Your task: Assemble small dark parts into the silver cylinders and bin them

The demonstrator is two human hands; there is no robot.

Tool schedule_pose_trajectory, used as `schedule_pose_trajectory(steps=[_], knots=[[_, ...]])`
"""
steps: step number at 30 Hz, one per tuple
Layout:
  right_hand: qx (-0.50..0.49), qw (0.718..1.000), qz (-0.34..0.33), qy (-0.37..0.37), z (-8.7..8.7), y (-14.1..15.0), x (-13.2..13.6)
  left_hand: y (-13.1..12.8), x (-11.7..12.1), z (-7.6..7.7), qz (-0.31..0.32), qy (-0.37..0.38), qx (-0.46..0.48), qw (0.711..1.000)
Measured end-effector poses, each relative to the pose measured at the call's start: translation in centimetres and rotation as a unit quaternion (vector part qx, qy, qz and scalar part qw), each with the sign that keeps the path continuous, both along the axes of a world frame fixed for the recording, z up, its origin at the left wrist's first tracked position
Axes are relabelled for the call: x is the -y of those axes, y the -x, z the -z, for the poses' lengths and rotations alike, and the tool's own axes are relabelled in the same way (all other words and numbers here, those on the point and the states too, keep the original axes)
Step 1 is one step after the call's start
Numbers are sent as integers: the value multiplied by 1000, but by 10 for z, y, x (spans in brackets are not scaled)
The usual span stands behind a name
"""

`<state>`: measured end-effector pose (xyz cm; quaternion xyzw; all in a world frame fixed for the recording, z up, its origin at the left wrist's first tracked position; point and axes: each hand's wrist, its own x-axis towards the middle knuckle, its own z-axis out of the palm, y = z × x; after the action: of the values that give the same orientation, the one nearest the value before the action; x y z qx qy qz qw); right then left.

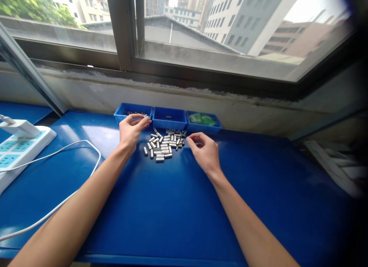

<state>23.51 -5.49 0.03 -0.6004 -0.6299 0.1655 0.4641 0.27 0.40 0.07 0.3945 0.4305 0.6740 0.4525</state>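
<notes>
A pile of several small silver metal pieces (163, 144) lies on the blue table (178, 205) in front of three small blue trays. My left hand (131, 131) hovers over the near edge of the left tray (123, 112), fingers pinched on one small silver piece (145, 116). My right hand (204, 150) rests at the right side of the pile, fingers curled together close to the outermost pieces; whether they hold anything is hidden. The middle tray (169, 119) holds one or two small pieces. The right tray (203, 121) holds green packets.
A white power strip (20, 144) sits at the left edge, its white cable (71, 148) looping across the table toward my left forearm. A wall and a window sill rise right behind the trays. Pale objects lie off the table's right side (336, 163).
</notes>
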Motion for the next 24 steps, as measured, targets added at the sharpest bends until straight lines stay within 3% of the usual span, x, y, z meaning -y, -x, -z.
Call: schedule_pose_trajectory(steps=[4,8,24], knots=[[106,994,-37,-13,5,-2,0,10,-10,4,-37,4,70,997],[151,986,-71,-11,9,-2,0,9,-9,5,-37,9,81,996],[133,985,-105,17,7,-1,-1,-27,32,-1,111,5,-116,987]])
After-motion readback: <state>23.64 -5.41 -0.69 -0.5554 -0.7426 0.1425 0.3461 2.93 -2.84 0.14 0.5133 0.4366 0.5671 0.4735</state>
